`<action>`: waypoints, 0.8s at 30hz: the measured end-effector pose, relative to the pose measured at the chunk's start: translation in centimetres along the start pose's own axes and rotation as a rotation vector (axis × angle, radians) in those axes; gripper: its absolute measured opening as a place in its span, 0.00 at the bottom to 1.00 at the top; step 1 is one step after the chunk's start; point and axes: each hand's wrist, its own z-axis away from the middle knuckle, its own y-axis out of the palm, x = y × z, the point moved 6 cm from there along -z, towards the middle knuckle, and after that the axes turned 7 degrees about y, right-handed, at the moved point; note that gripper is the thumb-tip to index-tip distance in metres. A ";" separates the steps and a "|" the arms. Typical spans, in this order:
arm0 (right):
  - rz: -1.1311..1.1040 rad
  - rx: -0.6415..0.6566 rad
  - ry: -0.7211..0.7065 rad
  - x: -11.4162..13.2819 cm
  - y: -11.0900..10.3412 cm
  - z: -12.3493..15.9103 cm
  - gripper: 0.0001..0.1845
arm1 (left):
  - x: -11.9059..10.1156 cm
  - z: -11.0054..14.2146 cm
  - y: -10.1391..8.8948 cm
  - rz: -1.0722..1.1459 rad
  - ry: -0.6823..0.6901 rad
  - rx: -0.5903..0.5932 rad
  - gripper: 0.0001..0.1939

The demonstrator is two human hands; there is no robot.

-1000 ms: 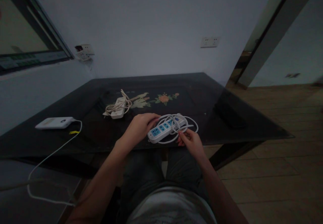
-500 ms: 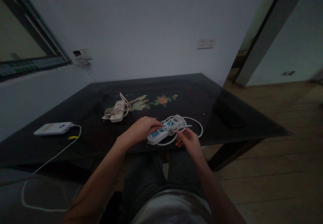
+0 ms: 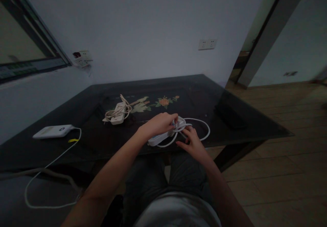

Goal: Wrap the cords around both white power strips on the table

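A white power strip (image 3: 158,139) with a white cord (image 3: 205,126) looped over it lies near the front edge of the dark table. My left hand (image 3: 162,123) reaches across the strip and hides most of its sockets. Its fingertips are pinched on the cord bundle near the strip's right end. Just right of there, my right hand (image 3: 193,144) has its thumb spread away from the other fingers. Those fingers touch the cord from below, without a closed grip. One loop of cord bows out to the right on the tabletop.
A second power strip (image 3: 119,114), wrapped in its cord, lies behind to the left. A white device (image 3: 52,131) with a cable sits at the table's left. A dark flat object (image 3: 230,116) lies at the right. Wall sockets (image 3: 207,44) are above the table (image 3: 143,88).
My left hand has moved right along the strip to the cord bundle. My right hand's thumb and fingers have spread apart. The right cord loop has widened.
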 end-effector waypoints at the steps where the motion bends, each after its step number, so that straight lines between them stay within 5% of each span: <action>1: -0.004 -0.007 0.002 0.0 0.1 0.0 0.27 | -0.1 -0.2 0.1 -0.014 -0.001 -0.005 0.08; 9: 0.160 -0.184 0.036 -0.1 0.3 -1.1 0.10 | -0.4 -0.9 1.6 0.049 -0.003 -0.005 0.08; 14: 0.240 -0.133 0.034 -0.7 0.1 -1.6 0.10 | 0.2 1.4 0.8 0.187 -0.042 -0.052 0.09; 19: 0.248 -0.134 0.081 -1.6 -0.2 -1.2 0.12 | 0.7 4.3 1.0 0.317 -0.063 -0.113 0.20; 24: 0.314 -0.030 0.101 -1.1 -0.1 -0.4 0.14 | 1.8 4.6 1.5 0.429 -0.157 -0.259 0.17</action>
